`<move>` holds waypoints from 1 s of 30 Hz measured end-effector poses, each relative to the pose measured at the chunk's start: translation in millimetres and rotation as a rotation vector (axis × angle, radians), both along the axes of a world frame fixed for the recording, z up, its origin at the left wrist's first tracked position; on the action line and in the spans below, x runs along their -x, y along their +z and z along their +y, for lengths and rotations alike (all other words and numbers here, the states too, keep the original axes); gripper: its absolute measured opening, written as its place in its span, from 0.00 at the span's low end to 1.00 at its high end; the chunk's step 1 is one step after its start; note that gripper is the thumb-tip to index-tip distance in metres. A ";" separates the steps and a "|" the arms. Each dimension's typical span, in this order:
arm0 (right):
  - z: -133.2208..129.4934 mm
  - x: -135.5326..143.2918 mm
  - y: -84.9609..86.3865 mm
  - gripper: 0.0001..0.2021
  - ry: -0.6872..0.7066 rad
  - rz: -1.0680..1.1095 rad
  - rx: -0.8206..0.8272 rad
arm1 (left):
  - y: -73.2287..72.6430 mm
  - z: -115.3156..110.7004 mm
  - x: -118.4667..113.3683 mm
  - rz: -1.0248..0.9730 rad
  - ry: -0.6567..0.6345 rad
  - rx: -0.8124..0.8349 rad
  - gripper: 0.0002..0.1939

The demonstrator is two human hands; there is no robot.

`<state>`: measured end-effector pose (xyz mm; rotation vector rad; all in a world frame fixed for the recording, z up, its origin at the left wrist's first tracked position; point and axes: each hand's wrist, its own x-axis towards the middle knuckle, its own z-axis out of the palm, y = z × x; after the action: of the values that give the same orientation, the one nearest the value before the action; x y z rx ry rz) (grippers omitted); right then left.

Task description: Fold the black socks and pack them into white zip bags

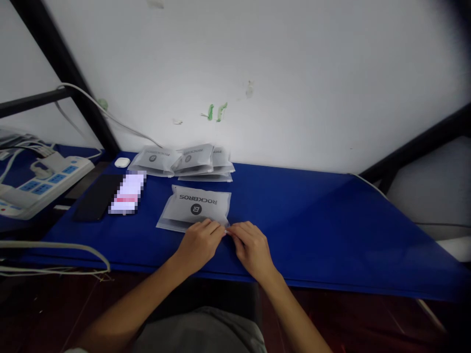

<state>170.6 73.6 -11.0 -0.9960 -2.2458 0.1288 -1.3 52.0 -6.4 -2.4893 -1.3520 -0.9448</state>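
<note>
A blue tabletop (312, 225) spreads before you, carrying overlapping frosted pouches (194, 159) along its far edge. Nearer you, left of centre, lies a frosted ROCKBROS zip pouch (195, 202); your left hand (201, 245) and right hand (253, 248) pinch its near right corner, both grips closed. A white earbud case (122, 162) sits far left.

At least four pouches (200, 197); one power strip (49, 186).
</note>
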 end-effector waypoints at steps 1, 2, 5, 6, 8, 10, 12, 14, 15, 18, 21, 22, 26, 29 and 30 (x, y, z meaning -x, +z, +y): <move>-0.1 0.0 0.0 0.12 -0.011 -0.011 -0.013 | 0.3 -0.2 0.9 0.015 0.007 0.003 0.12; -0.2 -0.1 -0.1 0.12 -0.021 -0.016 -0.026 | 0.8 -0.4 1.9 0.029 0.014 0.008 0.12; -0.2 -0.9 -0.2 0.12 -0.042 -0.022 -0.052 | 2.4 -1.1 5.4 0.063 0.029 0.032 0.11; -0.2 -1.2 -0.2 0.11 -0.048 -0.023 -0.055 | 2.9 -1.3 7.0 0.071 0.033 0.037 0.10; -0.2 -1.7 -0.1 0.11 -0.063 -0.032 -0.059 | 3.5 -1.7 11.0 0.084 0.040 0.043 0.10; -0.1 -1.6 -0.1 0.11 -0.078 -0.043 -0.068 | 3.9 -2.4 16.4 0.096 0.052 0.036 0.10; 0.1 -1.1 0.0 0.11 -0.089 -0.049 -0.077 | 4.2 -3.5 23.4 0.113 0.070 0.019 0.10; 0.4 -0.8 0.0 0.11 -0.096 -0.051 -0.081 | 4.6 -5.2 31.7 0.125 0.092 -0.003 0.09; 0.5 -0.8 -0.1 0.12 -0.103 -0.052 -0.081 | 4.9 -6.3 36.3 0.125 0.102 -0.011 0.09; 1.2 -1.7 0.1 0.12 -0.125 -0.054 -0.076 | 6.5 -10.6 51.2 0.108 0.138 -0.036 0.08; 2.1 -3.0 0.7 0.11 -0.146 -0.054 -0.078 | 8.7 -16.0 66.1 0.103 0.197 -0.041 0.09; 2.3 -3.3 0.9 0.11 -0.153 -0.056 -0.080 | 9.2 -17.9 70.5 0.105 0.217 -0.033 0.09; 3.1 -4.1 1.2 0.12 -0.174 -0.077 -0.082 | 9.2 -24.4 84.3 0.091 0.283 0.006 0.10; 3.6 -5.5 0.8 0.13 -0.188 -0.080 -0.092 | 8.5 -28.3 91.7 0.064 0.338 0.005 0.09; 3.8 -6.1 0.6 0.13 -0.194 -0.078 -0.099 | 8.1 -29.5 94.0 0.060 0.359 0.004 0.09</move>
<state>176.7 77.5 -10.4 -1.1759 -2.1878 -0.1066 -95.3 22.5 1.7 -2.1505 -1.7025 -0.7800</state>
